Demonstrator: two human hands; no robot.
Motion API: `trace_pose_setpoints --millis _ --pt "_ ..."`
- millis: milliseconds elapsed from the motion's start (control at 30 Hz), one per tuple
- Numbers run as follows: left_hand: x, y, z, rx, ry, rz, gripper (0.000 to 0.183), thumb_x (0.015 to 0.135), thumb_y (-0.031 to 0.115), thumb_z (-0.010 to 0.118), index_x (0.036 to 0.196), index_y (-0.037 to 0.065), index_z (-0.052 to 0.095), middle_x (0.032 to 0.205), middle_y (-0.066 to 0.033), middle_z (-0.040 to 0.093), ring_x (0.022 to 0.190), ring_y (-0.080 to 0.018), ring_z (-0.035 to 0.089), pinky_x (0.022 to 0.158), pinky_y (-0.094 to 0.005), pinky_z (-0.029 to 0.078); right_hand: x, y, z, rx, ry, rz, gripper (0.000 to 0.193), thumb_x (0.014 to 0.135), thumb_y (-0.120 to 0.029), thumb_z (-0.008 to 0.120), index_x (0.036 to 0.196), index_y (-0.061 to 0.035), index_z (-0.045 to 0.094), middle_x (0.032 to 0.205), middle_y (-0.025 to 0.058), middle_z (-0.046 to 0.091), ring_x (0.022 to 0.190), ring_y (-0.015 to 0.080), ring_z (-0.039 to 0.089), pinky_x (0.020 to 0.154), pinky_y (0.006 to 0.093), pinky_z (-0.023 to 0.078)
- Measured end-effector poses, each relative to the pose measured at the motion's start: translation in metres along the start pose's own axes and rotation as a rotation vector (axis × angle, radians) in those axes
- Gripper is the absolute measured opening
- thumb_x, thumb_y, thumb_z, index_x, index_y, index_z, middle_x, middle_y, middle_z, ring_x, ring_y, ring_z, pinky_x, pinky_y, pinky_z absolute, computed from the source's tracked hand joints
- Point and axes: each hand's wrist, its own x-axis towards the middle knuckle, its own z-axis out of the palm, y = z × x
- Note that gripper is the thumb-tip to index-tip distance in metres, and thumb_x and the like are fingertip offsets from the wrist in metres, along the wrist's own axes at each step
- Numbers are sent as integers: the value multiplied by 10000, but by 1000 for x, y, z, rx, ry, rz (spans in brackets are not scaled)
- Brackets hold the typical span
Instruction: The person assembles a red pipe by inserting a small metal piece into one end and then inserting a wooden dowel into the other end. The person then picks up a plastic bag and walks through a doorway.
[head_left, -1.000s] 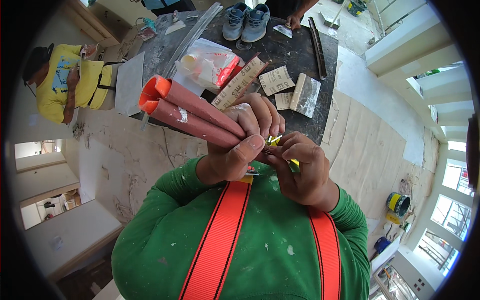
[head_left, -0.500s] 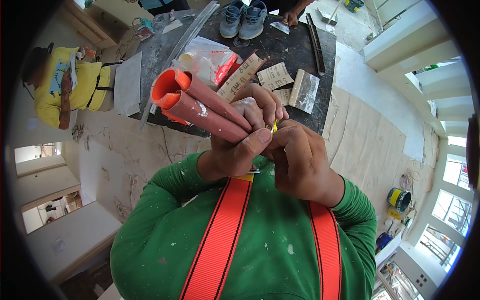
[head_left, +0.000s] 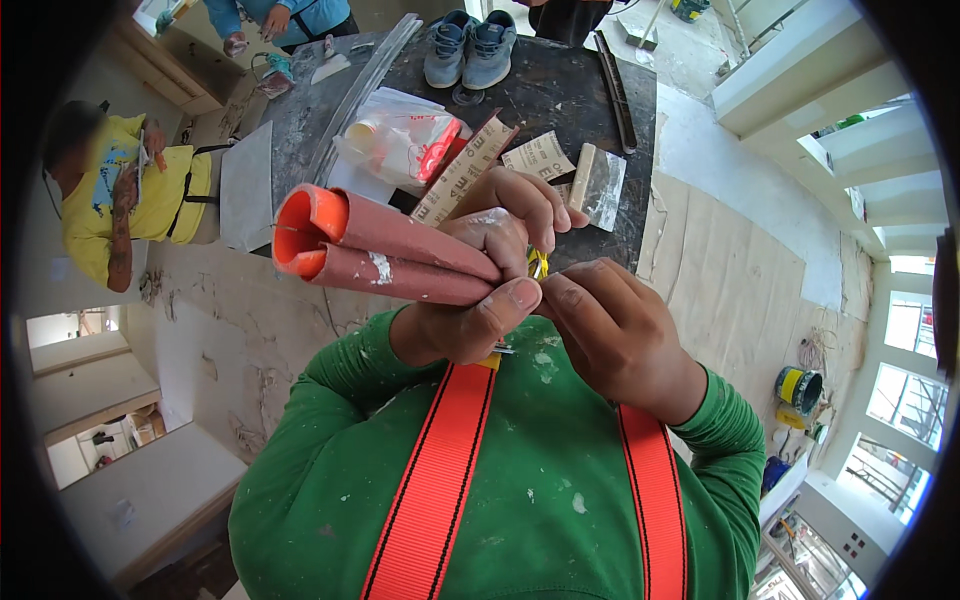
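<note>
My left hand (head_left: 488, 228) is closed around a sandpaper roll (head_left: 410, 248), reddish-brown outside and orange at its open end, with a white smear on its side. The roll points left, lying nearly level in front of my chest. At its right end, a small thin yellow piece (head_left: 538, 264) shows among the fingertips of both hands; its kind is unclear. My right hand (head_left: 630, 325) has its fingers bent into a pinch right beside my left thumb. What those fingertips grip is hidden.
Beyond my hands stands a dark table (head_left: 560, 85). On it are grey-blue shoes (head_left: 468, 55), a plastic bag (head_left: 410, 140), cut sandpaper (head_left: 538, 157), a flat block (head_left: 600, 185) and a long dark strip (head_left: 614, 90). People in yellow (head_left: 95, 225) and blue (head_left: 285, 18) stand beyond.
The roll has swung lower and further left, now more level. My right hand has dropped slightly. A co-worker's hand with a putty knife has left the table's far side; the person in blue shows more.
</note>
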Motion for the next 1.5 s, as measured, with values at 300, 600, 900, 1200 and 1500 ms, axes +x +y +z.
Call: trace_pose_setpoints --millis 300,600,900,1200,1500 --pt "-5 10 6 53 -82 -33 187 882 97 634 750 110 502 993 -91 486 1029 -242 525 1048 -530 514 -7 -4 -8 -32 -174 -13 207 789 -109 707 971 -44 634 822 55 541 718 221 618 613 365 535" --pt "-8 1 2 -1 -193 -86 173 921 123 596 801 119 471 1021 -93 449 1035 -241 479 1095 -596 481 -3 -2 -8 -56 -230 -68 248 735 -108 687 971 -44 642 822 49 548 714 222 619 612 361 543" --pt "-14 -3 -2 44 -191 -92 171 925 122 585 798 127 470 1015 -87 455 1039 -237 490 1093 -590 481 -5 8 1 70 -232 -40 219 765 -71 716 966 -39 635 793 68 606 708 277 669 621 417 553" --pt "-11 -5 -3 11 -281 -147 144 913 127 590 797 139 504 1021 -77 469 1042 -258 503 1075 -574 482 -8 26 -4 265 -308 57 196 864 -150 787 997 -70 667 839 112 701 758 336 695 647 442 557" --pt "-3 -6 0 -37 -326 -24 159 818 112 651 728 109 520 991 -140 587 1066 -337 615 1115 -540 463 -2 31 -9 333 -181 30 297 842 -259 836 1028 -80 688 973 106 710 862 351 702 738 448 573"
